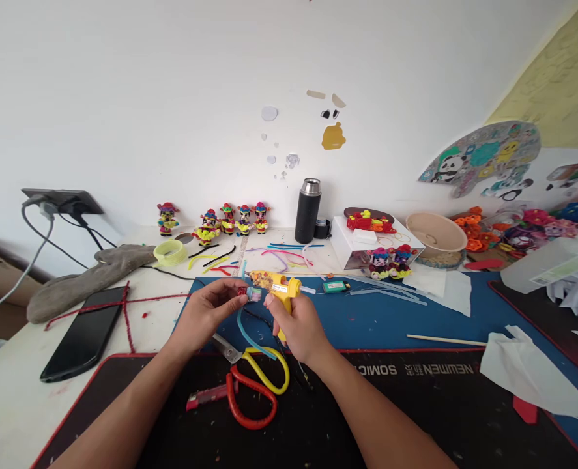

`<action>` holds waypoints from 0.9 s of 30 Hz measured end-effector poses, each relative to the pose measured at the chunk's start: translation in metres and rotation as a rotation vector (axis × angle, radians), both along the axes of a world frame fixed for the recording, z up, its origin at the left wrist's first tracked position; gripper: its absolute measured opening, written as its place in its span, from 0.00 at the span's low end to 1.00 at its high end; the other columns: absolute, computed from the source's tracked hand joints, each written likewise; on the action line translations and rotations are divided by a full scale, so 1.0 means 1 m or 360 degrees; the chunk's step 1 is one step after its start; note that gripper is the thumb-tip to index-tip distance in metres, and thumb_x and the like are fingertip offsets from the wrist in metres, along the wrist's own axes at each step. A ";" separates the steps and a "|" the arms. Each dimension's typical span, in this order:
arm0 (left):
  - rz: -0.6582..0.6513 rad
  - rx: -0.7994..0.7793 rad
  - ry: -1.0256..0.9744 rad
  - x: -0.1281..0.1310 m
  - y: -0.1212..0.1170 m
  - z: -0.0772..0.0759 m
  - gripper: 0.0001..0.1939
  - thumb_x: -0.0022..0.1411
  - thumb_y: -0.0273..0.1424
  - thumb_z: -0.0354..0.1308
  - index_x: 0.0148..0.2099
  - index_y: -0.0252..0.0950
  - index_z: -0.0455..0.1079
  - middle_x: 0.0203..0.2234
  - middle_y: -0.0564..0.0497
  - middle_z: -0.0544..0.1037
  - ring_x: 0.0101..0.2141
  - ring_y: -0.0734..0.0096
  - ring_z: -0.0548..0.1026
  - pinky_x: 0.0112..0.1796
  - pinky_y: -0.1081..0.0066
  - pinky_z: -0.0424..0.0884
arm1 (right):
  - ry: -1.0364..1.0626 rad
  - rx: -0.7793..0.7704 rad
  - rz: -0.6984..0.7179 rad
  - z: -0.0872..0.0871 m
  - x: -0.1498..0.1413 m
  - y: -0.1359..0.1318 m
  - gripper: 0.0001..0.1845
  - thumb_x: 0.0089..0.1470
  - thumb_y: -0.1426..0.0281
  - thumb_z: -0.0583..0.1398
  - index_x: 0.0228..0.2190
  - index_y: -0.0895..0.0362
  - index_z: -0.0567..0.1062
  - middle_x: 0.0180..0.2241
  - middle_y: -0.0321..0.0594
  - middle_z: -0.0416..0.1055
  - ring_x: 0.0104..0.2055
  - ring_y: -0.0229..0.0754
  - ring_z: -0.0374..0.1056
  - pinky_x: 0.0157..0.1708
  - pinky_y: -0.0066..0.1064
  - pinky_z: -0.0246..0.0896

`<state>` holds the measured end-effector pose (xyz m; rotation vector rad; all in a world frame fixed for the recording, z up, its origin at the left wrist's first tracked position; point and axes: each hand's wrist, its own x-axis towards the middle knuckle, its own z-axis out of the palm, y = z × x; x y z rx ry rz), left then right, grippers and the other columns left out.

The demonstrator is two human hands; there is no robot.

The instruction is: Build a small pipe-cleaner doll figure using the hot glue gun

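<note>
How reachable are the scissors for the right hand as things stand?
Probably not directly: the right hand is gripping the yellow glue gun. Otherwise, the scissors lie close by, mostly uncovered.

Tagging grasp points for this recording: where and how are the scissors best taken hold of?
The scissors are probably best gripped by the red loop and yellow loop, from above and the near side. Both loops spread toward that side, while the visible blade points away, near the left hand. The right hand holds the glue gun.
</note>
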<state>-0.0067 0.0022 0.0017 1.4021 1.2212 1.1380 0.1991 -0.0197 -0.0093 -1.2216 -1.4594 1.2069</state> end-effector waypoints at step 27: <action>-0.0059 0.0065 0.0152 0.000 -0.003 -0.004 0.20 0.55 0.47 0.74 0.43 0.39 0.81 0.35 0.47 0.86 0.36 0.59 0.82 0.40 0.65 0.79 | 0.0038 -0.0059 -0.0072 0.007 0.001 0.000 0.29 0.63 0.47 0.59 0.19 0.54 0.69 0.14 0.33 0.63 0.15 0.34 0.60 0.19 0.26 0.55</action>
